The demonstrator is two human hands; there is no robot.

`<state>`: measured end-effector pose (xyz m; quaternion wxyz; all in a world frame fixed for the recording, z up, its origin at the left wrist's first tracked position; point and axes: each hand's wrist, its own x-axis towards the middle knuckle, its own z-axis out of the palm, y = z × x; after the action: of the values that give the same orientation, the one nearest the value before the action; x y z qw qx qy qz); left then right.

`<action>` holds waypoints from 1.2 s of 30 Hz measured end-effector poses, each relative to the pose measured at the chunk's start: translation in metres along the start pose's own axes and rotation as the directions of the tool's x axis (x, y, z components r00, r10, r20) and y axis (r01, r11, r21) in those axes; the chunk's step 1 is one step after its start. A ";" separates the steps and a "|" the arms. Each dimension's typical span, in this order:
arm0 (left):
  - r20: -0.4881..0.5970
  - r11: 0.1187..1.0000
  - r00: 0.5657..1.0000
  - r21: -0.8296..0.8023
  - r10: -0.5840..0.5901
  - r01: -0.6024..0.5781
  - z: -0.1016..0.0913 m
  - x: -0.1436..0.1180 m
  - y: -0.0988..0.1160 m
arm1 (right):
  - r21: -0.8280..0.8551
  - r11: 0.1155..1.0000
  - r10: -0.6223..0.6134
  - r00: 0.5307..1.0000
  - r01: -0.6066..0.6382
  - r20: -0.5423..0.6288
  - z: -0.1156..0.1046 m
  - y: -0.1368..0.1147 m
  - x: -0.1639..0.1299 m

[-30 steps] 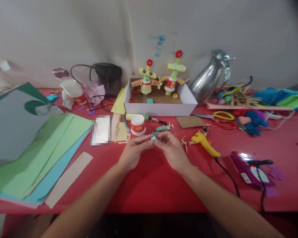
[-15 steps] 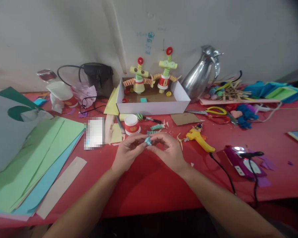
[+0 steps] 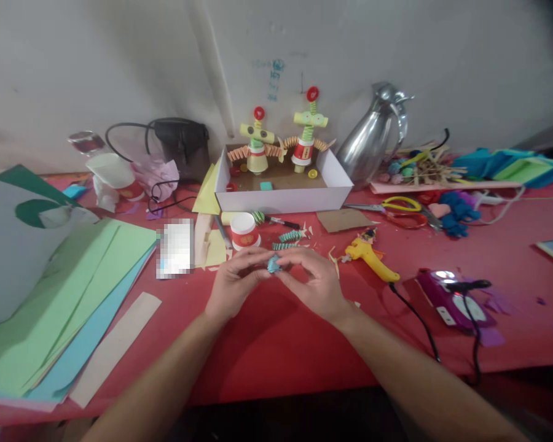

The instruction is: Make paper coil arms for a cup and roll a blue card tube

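Left hand (image 3: pixel 234 283) and right hand (image 3: pixel 314 281) both pinched small blue folded paper piece (image 3: pixel 273 264), crumpled-looking, long axis unclear, just nearer than paper cup (image 3: pixel 244 231), above red table (image 3: pixel 276 344).

No text can be read with certainty. The wall (image 3: pixel 396 37) carries some blue scribbles (image 3: pixel 273 78), too faint to make out. The small paper cup (image 3: pixel 244 231) has a red band with a gold emblem, too blurred to read.
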<state>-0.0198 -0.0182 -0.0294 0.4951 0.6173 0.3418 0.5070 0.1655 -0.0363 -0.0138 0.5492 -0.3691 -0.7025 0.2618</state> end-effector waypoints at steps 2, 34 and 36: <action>0.012 1.000 1.000 0.013 0.011 -0.011 -0.001 0.001 0.003 | -0.025 0.999 -0.033 0.999 0.033 -0.001 -0.001 0.000 0.000; 0.050 0.857 0.939 -0.392 -0.341 0.333 0.005 0.001 0.004 | 0.335 0.872 0.331 0.934 -0.356 0.131 0.004 0.015 0.003; 0.049 0.864 0.943 -0.386 -0.329 0.322 0.004 0.001 0.006 | 0.334 0.884 0.303 0.945 -0.328 0.126 0.004 0.015 0.003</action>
<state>-0.0157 -0.0200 -0.0234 0.6830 0.4353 0.3380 0.4794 0.1649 -0.0248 -0.0243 0.5312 -0.3654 -0.5940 0.4811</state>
